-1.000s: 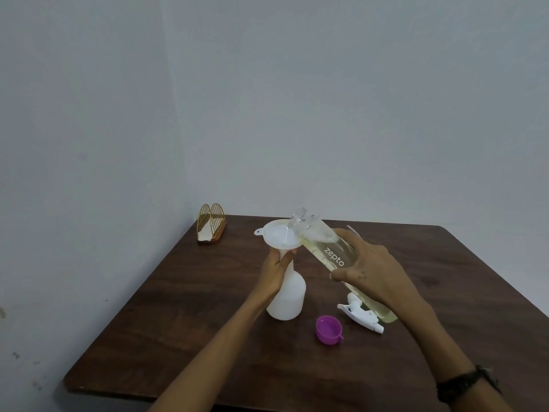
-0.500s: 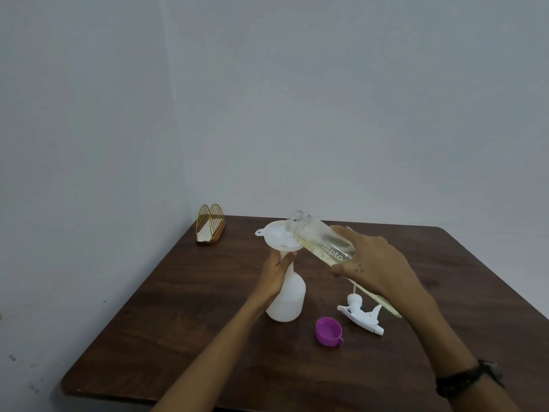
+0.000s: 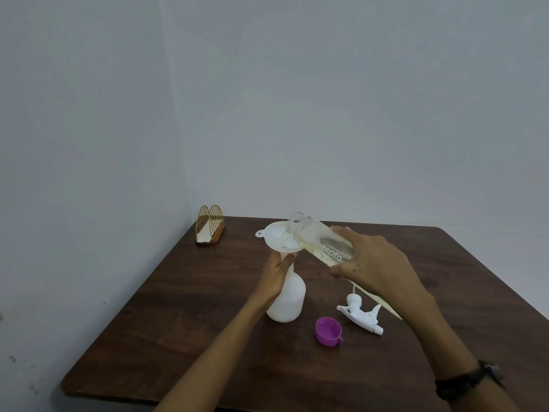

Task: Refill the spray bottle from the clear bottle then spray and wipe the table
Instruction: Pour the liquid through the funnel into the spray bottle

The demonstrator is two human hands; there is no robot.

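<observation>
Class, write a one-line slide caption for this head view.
Right hand tips clear bottle into white funnel on white spray bottle, steadied by left hand.

From my feed the only wording I can read is "zepto", in pale lowercase letters on the side of the clear bottle (image 3: pixel 323 246), running along its tilted body. The right hand (image 3: pixel 377 269) grips the bottle just behind the word. I can read nothing else.

The table (image 3: pixel 190 307) looks like dark, matt wood grain. The spray bottle (image 3: pixel 289 301) under the left hand's fingers (image 3: pixel 277 264) is milky, smooth plastic, as is the white funnel (image 3: pixel 277 237) above them. The clear bottle (image 3: pixel 322 243) between the right hand's fingers (image 3: pixel 341 234) is glossy and transparent.
</observation>
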